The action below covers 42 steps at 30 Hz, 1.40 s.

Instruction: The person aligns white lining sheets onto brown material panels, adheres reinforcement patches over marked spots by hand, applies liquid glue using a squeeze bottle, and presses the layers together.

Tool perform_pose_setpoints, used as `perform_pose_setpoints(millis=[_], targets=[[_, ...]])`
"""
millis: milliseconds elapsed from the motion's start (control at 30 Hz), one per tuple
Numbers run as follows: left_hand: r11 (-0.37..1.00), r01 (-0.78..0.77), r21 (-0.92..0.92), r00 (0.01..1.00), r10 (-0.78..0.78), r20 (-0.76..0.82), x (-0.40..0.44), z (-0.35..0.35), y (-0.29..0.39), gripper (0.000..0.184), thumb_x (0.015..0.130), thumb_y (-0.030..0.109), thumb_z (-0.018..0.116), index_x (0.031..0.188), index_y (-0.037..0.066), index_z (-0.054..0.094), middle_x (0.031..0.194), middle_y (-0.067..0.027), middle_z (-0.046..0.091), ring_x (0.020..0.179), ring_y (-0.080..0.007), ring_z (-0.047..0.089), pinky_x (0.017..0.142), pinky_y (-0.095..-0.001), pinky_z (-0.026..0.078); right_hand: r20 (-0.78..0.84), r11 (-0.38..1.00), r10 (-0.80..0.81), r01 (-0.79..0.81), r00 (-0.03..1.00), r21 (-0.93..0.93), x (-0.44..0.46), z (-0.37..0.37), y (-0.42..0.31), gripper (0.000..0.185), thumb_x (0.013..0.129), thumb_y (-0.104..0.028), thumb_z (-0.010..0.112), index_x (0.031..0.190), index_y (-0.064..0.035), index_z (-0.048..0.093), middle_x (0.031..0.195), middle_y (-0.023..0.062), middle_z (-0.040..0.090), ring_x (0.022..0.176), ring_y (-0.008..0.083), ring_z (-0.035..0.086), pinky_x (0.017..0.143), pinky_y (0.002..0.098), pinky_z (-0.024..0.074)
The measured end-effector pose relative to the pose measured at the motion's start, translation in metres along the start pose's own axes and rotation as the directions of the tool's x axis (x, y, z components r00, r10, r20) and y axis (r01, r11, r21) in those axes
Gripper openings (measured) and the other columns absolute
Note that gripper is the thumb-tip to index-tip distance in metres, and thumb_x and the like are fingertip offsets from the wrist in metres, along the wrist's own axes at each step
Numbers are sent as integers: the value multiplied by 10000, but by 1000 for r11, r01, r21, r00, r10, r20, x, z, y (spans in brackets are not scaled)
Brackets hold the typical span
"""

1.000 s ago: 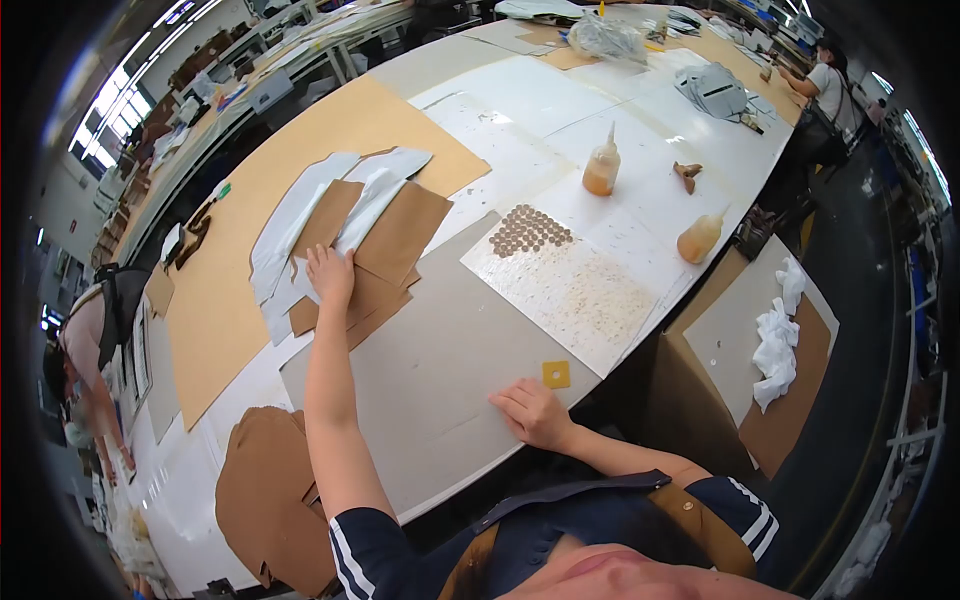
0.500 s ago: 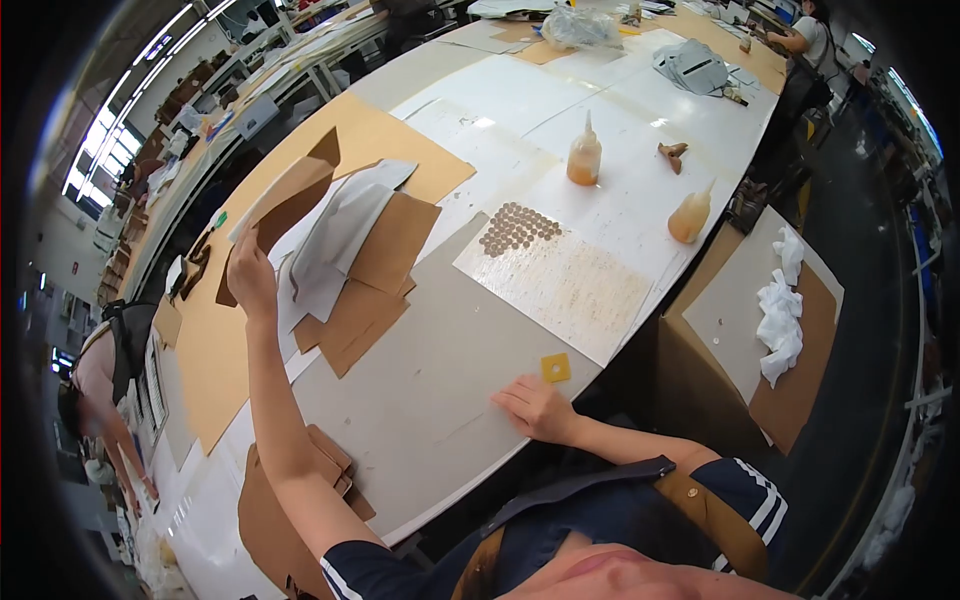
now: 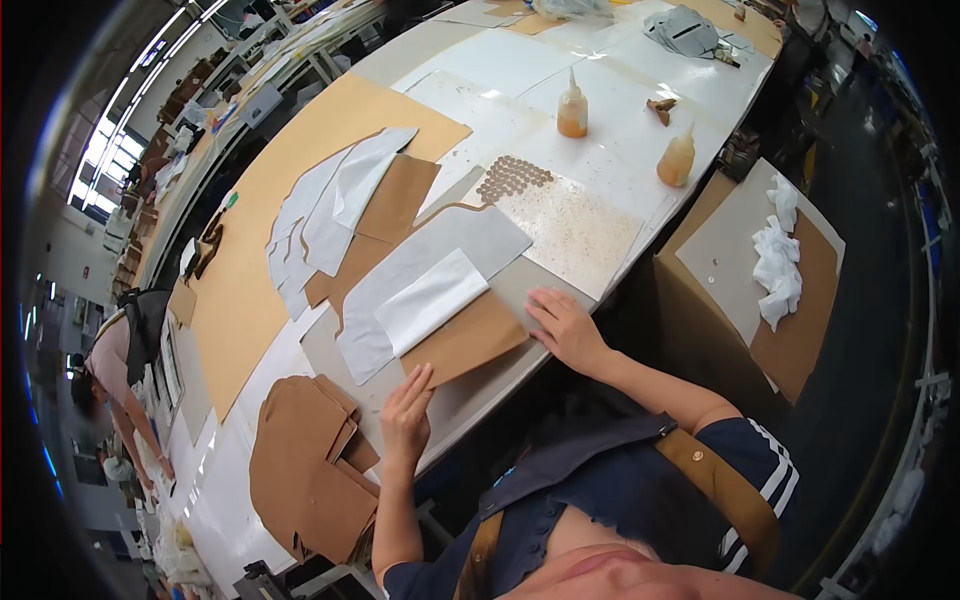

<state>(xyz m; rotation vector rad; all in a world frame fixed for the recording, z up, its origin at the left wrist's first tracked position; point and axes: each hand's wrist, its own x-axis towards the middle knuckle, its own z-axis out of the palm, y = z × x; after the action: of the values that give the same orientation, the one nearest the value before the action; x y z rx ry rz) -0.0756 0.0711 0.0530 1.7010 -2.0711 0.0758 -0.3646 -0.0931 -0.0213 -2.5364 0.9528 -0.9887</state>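
Note:
A brown leather-like panel with a pale grey backing and a white folded flap lies in front of me, brown edge nearest. My left hand has its fingers closed at the panel's near left corner. My right hand rests at its near right corner, fingers stretched out flat. Beneath is a grey board. Beyond the panel, to the left, similar brown and grey pieces lie overlapping. Near my left forearm sits a stack of brown panels.
Small round discs lie grouped on a speckled white board. Two squeeze bottles of amber liquid stand beyond. A carton at right bears crumpled white material. Another person bends over at far left.
My left hand has brought the panel from the pile at left onto the board before me. My right hand has moved to its right corner. The yellow square is no longer visible.

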Motion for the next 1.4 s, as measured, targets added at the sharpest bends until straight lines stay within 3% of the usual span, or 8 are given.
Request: perform_pose_setpoints(millis=[500,633,700,767,900,1067,1200,1400], targets=[[980,83,-181,997,-80,22,-59,31,49,189,844,-111,562,974,-8,651,1342,-152,676,1323,-340,593,1066,-434,485,46,995,-41,45,998,-92,-31,-26,8,490,860,-151,740,1304,-2,594,1386,155,586,1321,315,538,1138,410,425],[448,342,-826,888,-443,128,-75,47,35,216,1063,74,469,1240,-13,557,1279,-181,662,1262,-276,615,1069,-403,460,10,991,-132,132,991,-7,-37,-39,17,380,866,-122,741,1225,-28,658,1312,134,650,1239,302,607,1065,403,493],[514,419,-748,850,-513,124,-61,40,27,211,1042,82,537,1229,-3,585,1241,-172,676,1165,-282,642,1029,-394,477,-28,991,-104,106,994,76,-36,-39,23,303,877,-111,736,1169,-41,695,1233,133,690,1172,305,648,1013,402,525],[794,345,-501,916,-401,-4,-46,48,18,236,1003,64,584,1231,4,586,1221,-179,669,1137,-325,635,1028,-418,478,-44,982,-13,21,999,190,-32,-39,22,224,894,-101,725,1112,-51,726,1140,140,724,1097,317,684,956,400,552],[961,258,-102,961,-266,-77,-23,59,24,372,930,92,668,1288,28,592,1293,-200,598,1207,-403,559,1053,-467,435,162,781,465,-490,870,387,-2,-52,-4,129,957,-92,655,1033,-24,734,959,184,725,896,364,705,765,405,559],[939,344,-31,937,-345,-55,-14,78,25,564,922,167,686,1434,25,496,1489,-200,462,1392,-396,422,1150,-489,352,35,940,-6,-6,999,340,27,-3,-31,167,912,-71,694,1072,-36,729,1011,151,726,932,334,697,815,398,560],[928,366,-69,925,-371,-78,-14,80,24,666,923,191,691,1509,24,423,1539,-203,426,1436,-393,382,1178,-491,315,65,930,-336,320,940,180,40,30,-46,259,850,-75,745,1107,-52,721,1104,109,701,1046,302,667,904,410,540],[929,364,-62,928,-368,-60,-8,76,20,694,925,228,700,1532,44,417,1554,-192,418,1446,-394,363,1182,-499,300,183,946,-303,273,935,174,42,35,-50,312,826,-81,758,1130,-39,707,1184,105,653,1121,308,598,969,443,480]])
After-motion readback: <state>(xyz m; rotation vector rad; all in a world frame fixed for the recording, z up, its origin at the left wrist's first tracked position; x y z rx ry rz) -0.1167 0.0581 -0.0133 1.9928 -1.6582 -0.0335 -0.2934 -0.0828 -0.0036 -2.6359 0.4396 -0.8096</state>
